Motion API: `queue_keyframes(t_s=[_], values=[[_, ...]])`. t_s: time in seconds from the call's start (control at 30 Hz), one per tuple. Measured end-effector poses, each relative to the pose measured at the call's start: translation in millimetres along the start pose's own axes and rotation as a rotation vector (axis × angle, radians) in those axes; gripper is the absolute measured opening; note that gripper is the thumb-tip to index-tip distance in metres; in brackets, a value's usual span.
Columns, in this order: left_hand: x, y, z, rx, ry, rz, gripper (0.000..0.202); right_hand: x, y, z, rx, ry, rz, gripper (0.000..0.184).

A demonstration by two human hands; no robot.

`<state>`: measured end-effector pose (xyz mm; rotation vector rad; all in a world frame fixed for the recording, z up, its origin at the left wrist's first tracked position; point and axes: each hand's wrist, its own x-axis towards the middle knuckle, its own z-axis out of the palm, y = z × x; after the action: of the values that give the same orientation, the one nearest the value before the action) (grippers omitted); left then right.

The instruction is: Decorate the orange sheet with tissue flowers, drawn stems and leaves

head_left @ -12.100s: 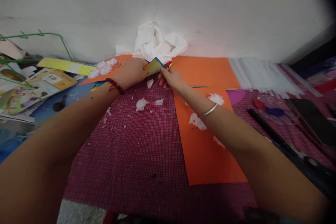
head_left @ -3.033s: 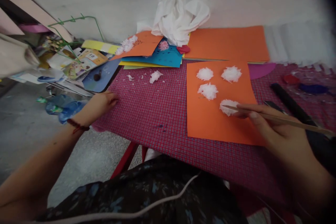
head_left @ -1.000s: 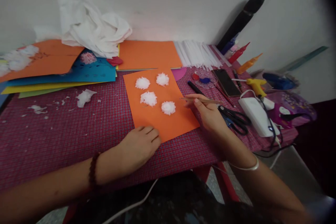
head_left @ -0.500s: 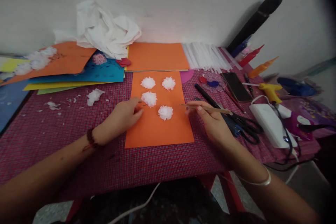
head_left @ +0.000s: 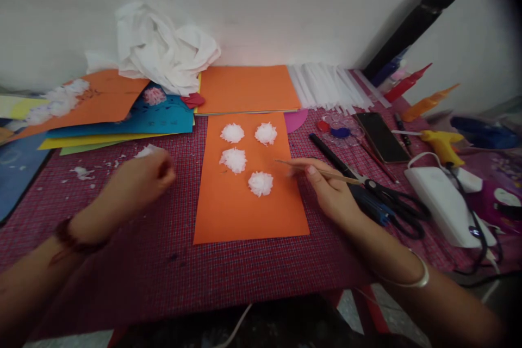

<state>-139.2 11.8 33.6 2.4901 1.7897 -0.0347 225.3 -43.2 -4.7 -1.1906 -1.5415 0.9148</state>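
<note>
My right hand (head_left: 334,190) pinches a thin wooden stick (head_left: 322,172), its narrow tip pointing left over an orange sheet (head_left: 248,217). On that sheet lie several white fluffy paper puffs, one of them a lower puff (head_left: 260,183) left of the stick's tip. My left hand (head_left: 138,182) hovers over the cloth left of the sheet, its fingers curled closed. A white paper scrap (head_left: 147,150) shows just behind that hand, partly covered by it. Whatever the curled fingers may hold is hidden.
Scissors (head_left: 391,196), a phone (head_left: 381,137), a yellow glue gun (head_left: 443,145) and a white power bank-like box (head_left: 444,204) lie at right. Behind are white paper strips (head_left: 326,88), stacked orange paper (head_left: 247,87) and crumpled white tissue (head_left: 163,54). Coloured sheets (head_left: 163,116) lie left.
My left hand has moved left, off the orange sheet to the white scrap, and its fingers have curled closed. My right hand still holds the stick nearly in place; the view has shifted slightly.
</note>
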Motion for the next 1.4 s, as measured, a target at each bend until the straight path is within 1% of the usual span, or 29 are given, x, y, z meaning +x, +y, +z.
queue_keyframes(t_s=[0.03, 0.07, 0.1, 0.13, 0.17, 0.2, 0.23, 0.27, 0.33, 0.4, 0.47, 0.57, 0.63, 0.7, 0.8, 0.93, 1.0, 1.27, 1.33, 1.4], values=[[-8.4, -5.9, -4.0, 0.118, 0.136, -0.051, 0.022, 1.8, -3.3, -0.6, 0.004, -0.013, 0.014, 0.03], [-15.9, -7.6, -6.1, 0.184, 0.196, -0.017, 0.026, 5.1, -6.5, 0.4, 0.016, -0.029, 0.032, 0.03], [-21.9, -4.7, -6.1, 0.203, 0.236, 0.061, 0.029, 9.6, -9.5, 3.1, 0.037, -0.05, 0.053, 0.03], [-26.2, 2.5, -4.0, 0.186, 0.26, 0.177, 0.03, 15.5, -11.8, 7.4, 0.066, -0.073, 0.08, 0.03], [-28.7, 13.2, -0.2, 0.133, 0.261, 0.328, 0.029, 22.3, -13.5, 13.0, 0.097, -0.102, 0.112, 0.028], [-29.4, 26.3, 4.9, 0.073, 0.238, 0.48, 0.027, 29.9, -14.5, 19.5, 0.128, -0.13, 0.147, 0.027], [-28.6, 40.4, 10.8, 0.025, 0.195, 0.599, 0.025, 37.8, -15.0, 26.2, 0.151, -0.158, 0.184, 0.025], [-26.7, 54.2, 16.9, 0.007, 0.151, 0.657, 0.023, 45.6, -15.1, 32.7, 0.166, -0.181, 0.224, 0.022], [-21.7, 76.3, 27.9, 0.028, 0.125, 0.74, 0.02, 59.8, -14.5, 43.6, 0.172, -0.22, 0.309, 0.019], [-17.8, 87.9, 35.9, 0.055, 0.138, 0.788, 0.018, 70.6, -13.6, 51.0, 0.171, -0.259, 0.394, 0.019], [-16.8, 90.0, 41.1, 0.052, 0.2, 0.803, 0.016, 77.4, -12.4, 55.6, 0.197, -0.267, 0.461, 0.019], [-18.5, 85.2, 45.1, 0.016, 0.292, 0.794, 0.017, 81.5, -10.2, 59.8, 0.307, -0.172, 0.519, 0.017], [-19.1, 82.7, 45.9, -0.001, 0.295, 0.791, 0.019, 81.8, -8.9, 61.2, 0.379, -0.111, 0.533, 0.017], [-18.2, 82.4, 45.7, -0.009, 0.269, 0.792, 0.02, 81.2, -7.9, 60.6, 0.411, -0.093, 0.52, 0.019], [-15.7, 84.0, 45.0, -0.017, 0.253, 0.791, 0.02, 79.6, -6.4, 56.0, 0.385, -0.115, 0.49, 0.023], [-14.0, 85.5, 45.1, -0.037, 0.271, 0.791, 0.02, 77.7, -3.6, 50.1, 0.292, -0.226, 0.529, 0.03], [-14.1, 85.9, 45.3, -0.046, 0.281, 0.783, 0.019, 77.5, -2.7, 50.3, 0.271, -0.247, 0.537, 0.033], [-15.0, 86.2, 47.6, -0.047, 0.294, 0.781, 0.017, 80.7, -1.8, 59.8, 0.383, -0.19, 0.538, 0.036], [-13.2, 85.7, 49.4, -0.046, 0.283, 0.775, 0.017, 81.0, -0.9, 60.9, 0.384, -0.182, 0.534, 0.036], [-10.2, 85.1, 51.5, -0.038, 0.297, 0.747, 0.018, 81.2, -0.5, 62.1, 0.37, -0.174, 0.538, 0.036]])
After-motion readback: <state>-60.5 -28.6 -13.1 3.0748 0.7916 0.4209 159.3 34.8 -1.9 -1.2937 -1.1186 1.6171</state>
